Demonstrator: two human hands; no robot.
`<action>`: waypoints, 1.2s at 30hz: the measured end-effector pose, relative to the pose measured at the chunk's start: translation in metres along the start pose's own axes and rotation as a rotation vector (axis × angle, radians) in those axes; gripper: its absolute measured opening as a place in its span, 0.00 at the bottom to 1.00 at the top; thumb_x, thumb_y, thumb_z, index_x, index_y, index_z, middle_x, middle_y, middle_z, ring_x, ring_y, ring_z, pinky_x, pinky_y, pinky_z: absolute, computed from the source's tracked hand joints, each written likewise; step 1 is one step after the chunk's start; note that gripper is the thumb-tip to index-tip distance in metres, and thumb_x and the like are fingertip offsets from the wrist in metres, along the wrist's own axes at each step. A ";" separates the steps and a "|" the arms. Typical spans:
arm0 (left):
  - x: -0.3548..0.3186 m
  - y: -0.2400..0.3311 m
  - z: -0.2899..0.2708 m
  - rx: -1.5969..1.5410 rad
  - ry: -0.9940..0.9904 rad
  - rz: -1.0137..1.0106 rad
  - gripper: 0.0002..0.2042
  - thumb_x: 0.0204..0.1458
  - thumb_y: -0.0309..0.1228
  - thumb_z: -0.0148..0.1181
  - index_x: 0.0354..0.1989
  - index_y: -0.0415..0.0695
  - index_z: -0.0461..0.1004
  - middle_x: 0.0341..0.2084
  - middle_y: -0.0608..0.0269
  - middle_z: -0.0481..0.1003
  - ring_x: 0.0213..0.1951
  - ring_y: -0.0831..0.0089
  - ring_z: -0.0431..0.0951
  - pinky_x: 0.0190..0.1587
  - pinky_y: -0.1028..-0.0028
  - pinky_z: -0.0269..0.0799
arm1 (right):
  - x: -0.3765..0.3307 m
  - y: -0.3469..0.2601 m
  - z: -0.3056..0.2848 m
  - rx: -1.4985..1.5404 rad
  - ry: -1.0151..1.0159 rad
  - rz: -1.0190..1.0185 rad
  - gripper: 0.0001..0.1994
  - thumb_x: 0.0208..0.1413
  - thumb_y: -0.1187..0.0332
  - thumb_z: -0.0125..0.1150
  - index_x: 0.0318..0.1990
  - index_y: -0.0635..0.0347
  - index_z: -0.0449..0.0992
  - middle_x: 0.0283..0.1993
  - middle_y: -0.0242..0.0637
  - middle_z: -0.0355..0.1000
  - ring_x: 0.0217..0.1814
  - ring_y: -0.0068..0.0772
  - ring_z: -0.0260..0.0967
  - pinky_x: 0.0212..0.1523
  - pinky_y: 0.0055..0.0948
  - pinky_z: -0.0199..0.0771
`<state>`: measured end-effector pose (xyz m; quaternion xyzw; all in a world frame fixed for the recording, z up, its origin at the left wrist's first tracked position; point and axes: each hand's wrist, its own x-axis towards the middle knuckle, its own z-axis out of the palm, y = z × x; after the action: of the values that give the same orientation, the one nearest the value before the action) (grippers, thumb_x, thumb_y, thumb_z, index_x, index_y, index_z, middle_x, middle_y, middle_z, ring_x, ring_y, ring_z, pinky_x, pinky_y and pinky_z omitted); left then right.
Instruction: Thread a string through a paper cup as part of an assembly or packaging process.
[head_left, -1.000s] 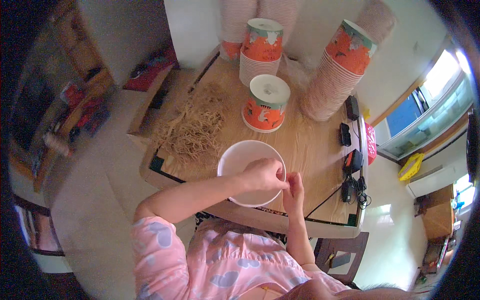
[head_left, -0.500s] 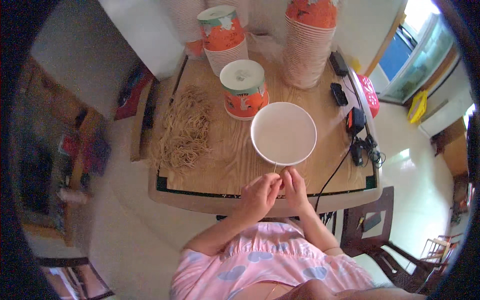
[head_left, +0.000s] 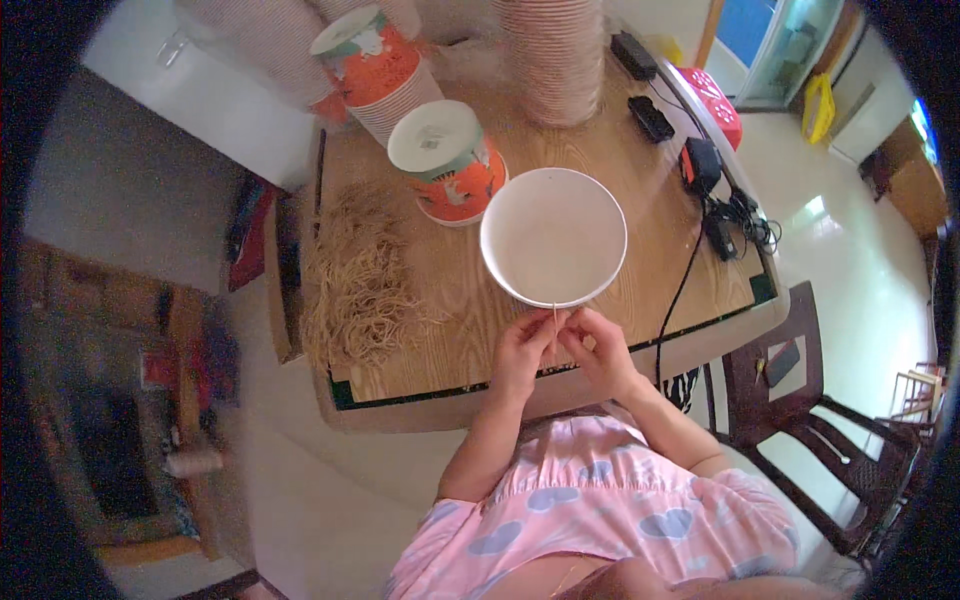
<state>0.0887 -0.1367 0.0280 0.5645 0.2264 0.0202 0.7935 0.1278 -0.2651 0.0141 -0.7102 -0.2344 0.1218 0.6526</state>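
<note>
A white paper bucket (head_left: 553, 238) stands with its mouth up near the table's front edge. From its near rim a thin tan string (head_left: 556, 310) runs down to my fingers. My left hand (head_left: 524, 345) is closed in a pinch on that string, just below the rim. Beside it my right hand (head_left: 600, 350) is also pinched at the string, fingertips touching or almost touching the left ones. The string's end is hidden between the fingers. To the left lies a loose heap of tan strings (head_left: 365, 280).
An upside-down orange and green paper bucket (head_left: 455, 165) stands behind the white one. Farther back are a stack of printed buckets (head_left: 380, 75) and a tall bucket stack (head_left: 550, 60). Along the right edge lie black adapters and cables (head_left: 725, 225). A dark wooden chair (head_left: 790, 370) stands at right.
My view has shifted and turned a little. Both hands have come closer to the bucket's near rim, and the right fingers are more bent around the string.
</note>
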 end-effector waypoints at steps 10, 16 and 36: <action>0.002 -0.015 -0.006 -0.642 -0.246 -0.204 0.06 0.48 0.33 0.56 0.29 0.48 0.67 0.18 0.72 0.65 0.16 0.85 0.59 0.17 0.85 0.54 | 0.001 0.006 0.001 0.317 0.129 0.095 0.03 0.49 0.77 0.55 0.32 0.63 0.70 0.31 0.29 0.67 0.33 0.18 0.64 0.34 0.19 0.65; -0.006 -0.016 0.000 -0.106 0.068 0.173 0.07 0.44 0.24 0.58 0.30 0.46 0.67 0.21 0.71 0.67 0.19 0.83 0.64 0.20 0.82 0.60 | 0.001 0.002 0.003 0.316 0.136 0.098 0.04 0.49 0.76 0.56 0.32 0.64 0.70 0.30 0.28 0.68 0.34 0.17 0.65 0.36 0.18 0.65; -0.022 -0.008 -0.005 0.835 0.215 0.817 0.07 0.44 0.22 0.59 0.33 0.42 0.72 0.25 0.61 0.71 0.25 0.72 0.73 0.27 0.76 0.69 | 0.002 -0.012 0.003 0.009 0.359 -0.114 0.04 0.44 0.77 0.61 0.27 0.65 0.72 0.27 0.36 0.69 0.30 0.26 0.67 0.32 0.23 0.66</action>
<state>0.0649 -0.1418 0.0270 0.8650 0.0588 0.2904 0.4049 0.1258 -0.2616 0.0254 -0.7031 -0.1536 -0.0430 0.6930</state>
